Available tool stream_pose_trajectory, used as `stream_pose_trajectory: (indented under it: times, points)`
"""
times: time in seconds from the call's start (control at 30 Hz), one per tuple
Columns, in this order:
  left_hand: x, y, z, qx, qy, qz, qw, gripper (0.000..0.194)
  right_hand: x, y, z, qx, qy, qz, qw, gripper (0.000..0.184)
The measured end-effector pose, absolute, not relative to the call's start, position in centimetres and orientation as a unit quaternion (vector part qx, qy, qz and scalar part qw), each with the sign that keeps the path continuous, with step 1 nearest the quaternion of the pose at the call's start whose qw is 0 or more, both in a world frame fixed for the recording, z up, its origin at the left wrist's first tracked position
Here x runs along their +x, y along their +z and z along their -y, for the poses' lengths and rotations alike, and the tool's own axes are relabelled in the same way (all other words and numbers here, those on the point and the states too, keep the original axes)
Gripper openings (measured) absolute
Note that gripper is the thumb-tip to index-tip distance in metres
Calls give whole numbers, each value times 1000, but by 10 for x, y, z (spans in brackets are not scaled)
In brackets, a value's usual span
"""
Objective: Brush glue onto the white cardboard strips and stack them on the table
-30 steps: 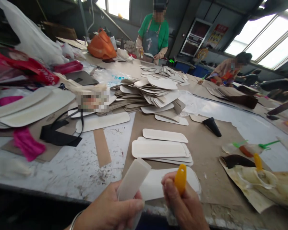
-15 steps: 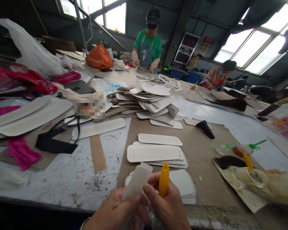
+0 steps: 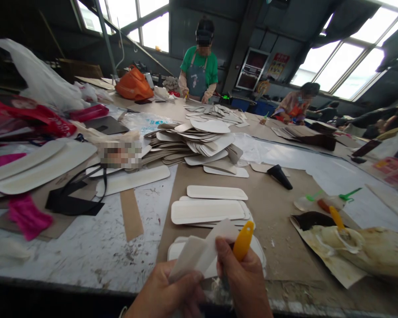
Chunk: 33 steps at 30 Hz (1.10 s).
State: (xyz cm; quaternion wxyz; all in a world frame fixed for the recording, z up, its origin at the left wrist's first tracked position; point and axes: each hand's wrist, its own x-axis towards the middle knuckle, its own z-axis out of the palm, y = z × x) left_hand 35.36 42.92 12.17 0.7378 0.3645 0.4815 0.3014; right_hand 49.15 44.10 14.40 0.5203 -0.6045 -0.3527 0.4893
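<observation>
L hand (image 3: pixel 172 287), by the near edge of the surface (image 3: pixel 96 247), has its fingers closed narrow on a pale strip (image 3: pixel 187 256), thumb on top; strip tilts up & away, prob. so its upper part is free. R hand (image 3: pixel 240 274) pinches a 2nd strip (image 3: pixel 225 227) betw. thumb & fingertip, w/ a yellow handle (image 3: pixel 243 240) tucked in the same grip, end up; prob. saves putting the tool down. Can't tell if the 2 strips join lower down; tool's working end unclear.

Under/behind the hands, near the same edge, a low stack of pale panels (image 3: pixel 258 260), partly hidden. Beyond it a fanned stack (image 3: pixel 207 211), then 1 single panel (image 3: pixel 217 192), all roughly parallel to the near edge, prob. for easy reach. Brown sheet (image 3: pixel 272 212) beneath prob. guards the surface. Big pile (image 3: pixel 199 145) is farther toward the far edge, likely to leave working room. Twd near R corner: yellowish pouch (image 3: pixel 378 251) w/ a 2nd yellow handle (image 3: pixel 336 217) upright-ish in its mouth, prob. for quick grabbing.
</observation>
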Motion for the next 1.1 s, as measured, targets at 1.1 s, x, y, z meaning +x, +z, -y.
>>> stream_pose_trajectory:
  times: [1.1]
  points:
    - [289, 74, -407, 833, 364, -414, 47, 27, 477, 144, -518, -501, 397, 751, -165, 22]
